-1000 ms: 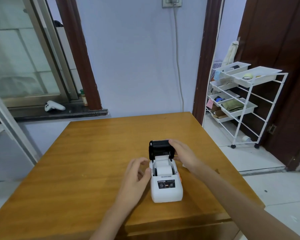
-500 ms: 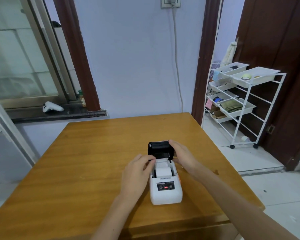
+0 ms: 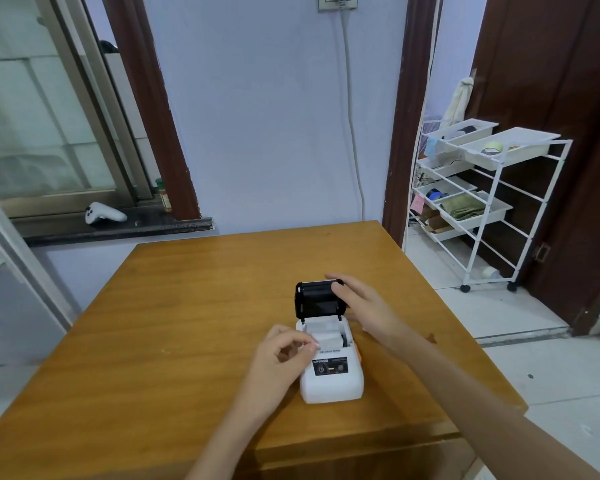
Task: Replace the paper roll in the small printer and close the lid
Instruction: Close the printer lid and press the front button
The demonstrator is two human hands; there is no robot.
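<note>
A small white printer [image 3: 331, 384] stands on the wooden table [image 3: 187, 323], its black lid [image 3: 316, 301] raised upright at the back. A white paper roll [image 3: 328, 336] lies in the open compartment. My left hand [image 3: 281, 355] is at the printer's left front, thumb and forefinger pinched on the loose end of the paper. My right hand [image 3: 364, 306] rests against the right side of the lid, fingers curled over its top corner.
A white game controller [image 3: 103, 213] lies on the dark window ledge at the back left. A white wire rack [image 3: 482, 202] with trays stands on the floor to the right, beside a dark door. A cable hangs down the wall behind the table.
My left hand moved from the printer's left side up to the lid, then down to the roll, where it now pinches the paper end. My right hand stayed on the lid.
</note>
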